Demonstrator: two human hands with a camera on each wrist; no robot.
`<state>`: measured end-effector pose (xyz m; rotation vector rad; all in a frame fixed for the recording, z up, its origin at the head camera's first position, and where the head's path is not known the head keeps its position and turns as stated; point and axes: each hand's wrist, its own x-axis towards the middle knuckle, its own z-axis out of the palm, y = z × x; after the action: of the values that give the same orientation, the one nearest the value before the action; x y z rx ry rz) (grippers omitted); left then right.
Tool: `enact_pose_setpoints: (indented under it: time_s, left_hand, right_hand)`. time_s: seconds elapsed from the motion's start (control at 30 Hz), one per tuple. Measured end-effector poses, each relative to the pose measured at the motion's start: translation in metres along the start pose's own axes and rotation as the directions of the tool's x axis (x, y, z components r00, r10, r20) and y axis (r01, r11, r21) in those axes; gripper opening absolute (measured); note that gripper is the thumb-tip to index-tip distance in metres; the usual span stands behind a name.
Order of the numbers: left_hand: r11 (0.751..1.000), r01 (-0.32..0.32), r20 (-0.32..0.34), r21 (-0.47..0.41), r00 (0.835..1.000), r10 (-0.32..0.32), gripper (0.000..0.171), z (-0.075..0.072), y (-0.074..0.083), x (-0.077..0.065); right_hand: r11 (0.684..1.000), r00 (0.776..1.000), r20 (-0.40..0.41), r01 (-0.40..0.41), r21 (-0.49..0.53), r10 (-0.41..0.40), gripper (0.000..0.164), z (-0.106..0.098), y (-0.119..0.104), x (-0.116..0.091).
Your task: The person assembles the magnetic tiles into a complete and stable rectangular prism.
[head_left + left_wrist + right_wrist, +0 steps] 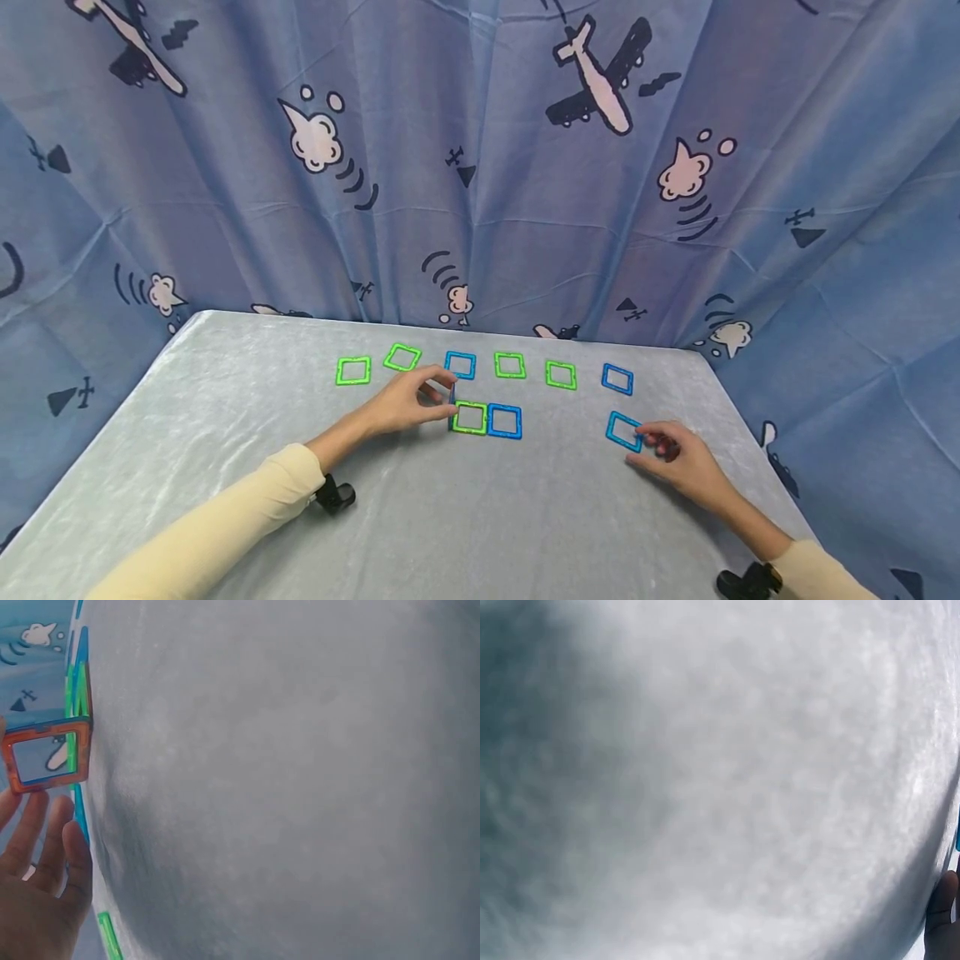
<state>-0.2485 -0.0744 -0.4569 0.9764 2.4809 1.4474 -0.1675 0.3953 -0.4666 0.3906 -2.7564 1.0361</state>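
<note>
A blue curtain [480, 100] printed with planes hangs beyond a pale grey table [525, 517]. Left hand [405, 400], over the table's middle: pinching an upright square [83, 754] between fingertips and thumb; the left wrist view shows orange sides and a blue edge. Right hand [678, 462], to the right: fingers and thumb curled at the right end of a slanted blue square [611, 425], apparently pinching it; firmness cannot be told.

The upright square stands at the left side of a flat green square [469, 432], which lies edge to edge with a flat blue square [504, 436] on its right. The far row comprises four green squares [510, 377] and two blue squares [461, 353].

Assessment: the upright square is best steadied by its rims, lower edge flush with the green square, pressure light lest the joined pair slide. The slanted blue square should be held at one end, leaving the other edges free.
</note>
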Motion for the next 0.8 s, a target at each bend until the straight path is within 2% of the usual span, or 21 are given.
enact_pose_setpoints:
  time_s: [0.33, 0.5, 0.8]
  left_hand:
    - [1.0, -0.001, 0.002, -0.001, 1.0, 0.001, 0.049, 0.0, 0.0006, 0.0]
    - [1.0, 0.006, -0.001, -0.002, 1.0, -0.006, 0.048, 0.0008, -0.0004, -0.0013]
    - [1.0, -0.003, -0.001, 0.007, 1.0, 0.003, 0.048, 0.0014, -0.0017, -0.0005]
  right_hand:
    - [0.999, 0.999, 0.018, 0.033, -0.017, -0.033, 0.017, 0.0024, 0.0013, 0.0076]
    - [0.998, 0.998, 0.021, 0.058, -0.007, -0.058, 0.013, 0.0036, 0.0026, 0.009]
    - [0.999, 0.998, 0.042, 0.047, -0.009, -0.047, 0.011, -0.0001, 0.0004, 0.0101]
